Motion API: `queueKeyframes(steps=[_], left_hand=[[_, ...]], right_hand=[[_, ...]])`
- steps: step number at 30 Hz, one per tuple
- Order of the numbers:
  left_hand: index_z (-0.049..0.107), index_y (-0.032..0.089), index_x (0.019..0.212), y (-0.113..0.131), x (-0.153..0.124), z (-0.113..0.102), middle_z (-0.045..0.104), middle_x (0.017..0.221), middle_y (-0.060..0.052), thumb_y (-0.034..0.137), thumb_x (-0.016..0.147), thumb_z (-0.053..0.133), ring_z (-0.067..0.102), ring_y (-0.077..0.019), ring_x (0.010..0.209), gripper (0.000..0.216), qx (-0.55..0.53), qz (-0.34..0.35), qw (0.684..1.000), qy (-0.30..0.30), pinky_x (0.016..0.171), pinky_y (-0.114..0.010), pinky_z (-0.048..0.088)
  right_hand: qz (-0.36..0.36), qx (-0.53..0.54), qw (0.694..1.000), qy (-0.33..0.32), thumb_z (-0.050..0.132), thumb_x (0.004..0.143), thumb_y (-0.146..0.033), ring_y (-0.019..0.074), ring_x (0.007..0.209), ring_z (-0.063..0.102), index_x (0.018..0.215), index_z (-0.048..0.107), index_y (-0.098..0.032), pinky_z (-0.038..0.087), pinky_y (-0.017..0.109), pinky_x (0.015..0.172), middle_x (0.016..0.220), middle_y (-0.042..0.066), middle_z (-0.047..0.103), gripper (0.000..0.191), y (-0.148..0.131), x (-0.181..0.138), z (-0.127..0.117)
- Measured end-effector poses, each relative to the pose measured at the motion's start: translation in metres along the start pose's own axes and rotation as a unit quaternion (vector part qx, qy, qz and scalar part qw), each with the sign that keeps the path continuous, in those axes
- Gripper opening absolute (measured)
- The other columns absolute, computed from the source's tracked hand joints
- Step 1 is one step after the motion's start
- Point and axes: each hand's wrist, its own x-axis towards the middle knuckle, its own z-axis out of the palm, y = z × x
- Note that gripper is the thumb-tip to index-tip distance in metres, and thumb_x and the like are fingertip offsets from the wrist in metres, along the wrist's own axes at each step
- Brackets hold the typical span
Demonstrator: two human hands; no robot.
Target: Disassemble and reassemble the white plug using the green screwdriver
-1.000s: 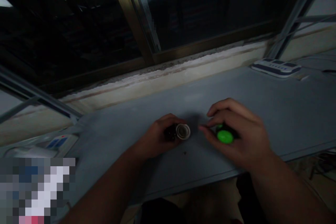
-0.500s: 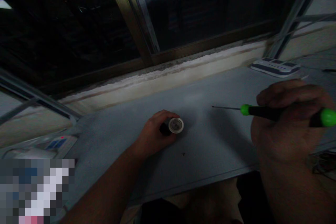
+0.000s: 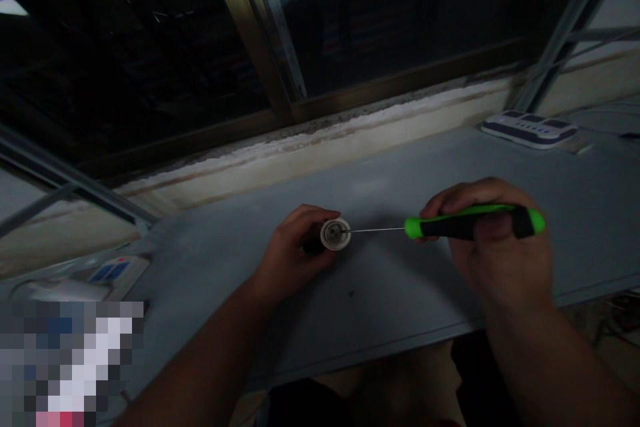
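My left hand (image 3: 295,247) is closed around a dark cylindrical piece with a pale round rim (image 3: 335,234); its recessed round end faces me, and its exact kind is unclear. In my right hand (image 3: 495,253) lies a green and black screwdriver (image 3: 465,223), gripped by the handle. Its thin shaft points left, and the tip is at the recessed end of the piece; whether it touches inside I cannot tell. A tiny dark bit (image 3: 351,293), too small to name, lies on the grey table (image 3: 390,307) below the hands.
A white and dark power strip (image 3: 530,129) with small lights lies at the back right, cables behind it. Another white strip with blue switches (image 3: 111,271) sits at the left. Along the back run a ledge (image 3: 310,147) and a dark window. Metal frame bars stand at both sides.
My right hand has moved left with the screwdriver, bringing its tip from well right of the round piece to its recessed end. My left hand keeps its hold nearly in place.
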Motion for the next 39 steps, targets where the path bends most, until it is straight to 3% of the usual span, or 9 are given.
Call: queueKeyframes(steps=[4, 18, 26, 34, 39], left_hand=[[0.066, 0.022, 0.124, 0.000, -0.001, 0.001, 0.067, 0.110, -0.008, 0.008, 0.078, 0.074, 0.068, -0.0183, 0.095, 0.048, -0.004, -0.021, 1.000, 0.013, 0.075, -0.029, 0.058], [0.069, 0.021, 0.118, 0.002, 0.000, 0.000, 0.069, 0.109, -0.008, 0.008, 0.077, 0.077, 0.068, -0.0190, 0.096, 0.044, 0.010, -0.007, 1.000, 0.012, 0.077, -0.031, 0.057], [0.070, 0.022, 0.119, 0.001, -0.002, -0.001, 0.069, 0.109, -0.008, 0.010, 0.078, 0.077, 0.069, -0.0189, 0.096, 0.043, 0.005, -0.012, 1.000, 0.013, 0.077, -0.031, 0.057], [0.070, 0.022, 0.118, -0.001, 0.000, -0.002, 0.067, 0.108, -0.008, 0.011, 0.078, 0.078, 0.068, -0.0192, 0.095, 0.043, 0.005, -0.020, 1.000, 0.018, 0.076, -0.032, 0.057], [0.069, 0.024, 0.121, -0.005, -0.001, -0.001, 0.066, 0.110, -0.009, 0.010, 0.078, 0.078, 0.067, -0.0205, 0.099, 0.046, 0.003, -0.012, 1.000, 0.018, 0.079, -0.034, 0.057]], right_hand=[[-0.004, -0.005, 0.999, -0.035, 0.077, 0.089, -0.045, 0.0201, 0.067, 0.071, 0.093, 0.075, -0.019, 0.060, 0.035, 0.057, 0.084, 0.006, 0.074, 0.026, 0.007, -0.002, -0.004], [0.015, -0.068, 0.997, -0.041, 0.077, 0.088, -0.048, 0.0237, 0.075, 0.071, 0.092, 0.074, -0.030, 0.060, 0.037, 0.061, 0.086, 0.005, 0.073, 0.019, 0.009, -0.006, -0.003], [0.018, -0.105, 0.993, -0.057, 0.079, 0.088, -0.036, 0.0215, 0.077, 0.069, 0.089, 0.071, -0.025, 0.057, 0.035, 0.067, 0.088, 0.004, 0.071, 0.014, 0.000, -0.004, 0.002], [0.113, -0.265, 0.944, -0.163, 0.078, 0.087, -0.032, 0.0128, 0.062, 0.054, 0.094, 0.064, -0.024, 0.042, 0.025, 0.052, 0.074, -0.003, 0.059, 0.018, -0.034, 0.001, -0.002], [0.063, -0.272, 0.928, -0.247, 0.073, 0.086, -0.014, 0.0178, 0.090, 0.064, 0.103, 0.067, -0.027, 0.052, 0.029, 0.076, 0.098, 0.001, 0.064, 0.023, -0.044, -0.001, -0.002]])
